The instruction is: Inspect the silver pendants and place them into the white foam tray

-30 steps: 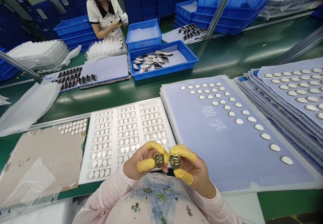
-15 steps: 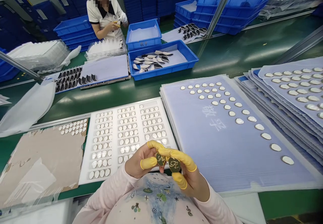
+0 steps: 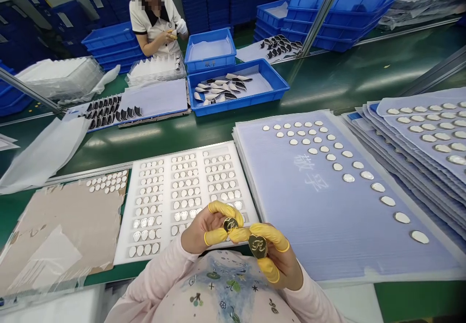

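The left hand [image 3: 202,231] pinches a gold disc [image 3: 230,224], its grip nearly closed; the right hand [image 3: 282,255] likewise pinches a gold heart [image 3: 257,246]; these two lettered pieces hang just apart at the near edge of the bench [image 3: 163,133]; the work looks partway, with neither piece yet set down; on the right, the lilac sheet [image 3: 287,216] carries about twenty-eight white pieces across its far and right parts; the white tray [image 3: 125,240] has three columns, the left one showing nine rows; about twenty more lie on the cardboard [image 3: 73,211].
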A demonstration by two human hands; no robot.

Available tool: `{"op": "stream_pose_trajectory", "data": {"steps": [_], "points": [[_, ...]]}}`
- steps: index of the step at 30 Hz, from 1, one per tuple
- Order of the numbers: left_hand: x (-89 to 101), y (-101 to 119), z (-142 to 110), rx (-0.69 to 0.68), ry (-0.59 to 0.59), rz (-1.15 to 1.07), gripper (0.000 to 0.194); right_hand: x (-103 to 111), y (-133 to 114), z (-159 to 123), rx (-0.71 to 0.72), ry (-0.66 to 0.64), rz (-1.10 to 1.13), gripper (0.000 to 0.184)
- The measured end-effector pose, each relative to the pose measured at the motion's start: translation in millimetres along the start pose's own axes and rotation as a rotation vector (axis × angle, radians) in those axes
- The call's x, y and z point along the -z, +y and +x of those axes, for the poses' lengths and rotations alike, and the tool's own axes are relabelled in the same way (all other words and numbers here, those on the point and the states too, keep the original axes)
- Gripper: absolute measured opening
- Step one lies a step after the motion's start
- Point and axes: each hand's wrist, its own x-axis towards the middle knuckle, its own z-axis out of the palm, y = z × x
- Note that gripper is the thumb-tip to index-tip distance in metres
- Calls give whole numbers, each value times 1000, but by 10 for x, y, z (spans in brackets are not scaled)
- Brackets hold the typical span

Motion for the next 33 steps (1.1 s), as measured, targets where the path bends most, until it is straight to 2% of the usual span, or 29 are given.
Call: {"op": "stream_pose_trajectory", "data": {"steps": [4, 7, 10, 14, 19, 22, 27, 30, 33], "points": [[41, -47, 2, -30, -30, 112, 34, 3, -53, 57, 108, 58, 167, 42], [88, -69, -5, 6, -111, 132, 35, 15, -88, 77, 91, 49, 311, 43], [114, -47, -2, 5, -111, 106, 33, 23, -95, 75, 66, 77, 363, 42], [101, 7, 23, 0, -101, 33, 29, 21, -77, 102, 92, 89, 294, 41], [81, 3, 65, -29, -121, -14, 29, 32, -21, 120, 167, 21, 23, 46], [88, -16, 77, -48, -101, 25, 28, 43, -3, 75, 186, 54, -70, 44], [136, -27, 64, -29, -115, 55, 29, 61, -5, 11, 146, 181, 10, 39], [248, -3, 116, -5, -82, 184, 27, 86, 24, -5, 94, 222, 68, 38], [488, 45, 321, 113, 28, 578, 25, 111, 76, -19, 72, 239, 68, 37]]}}
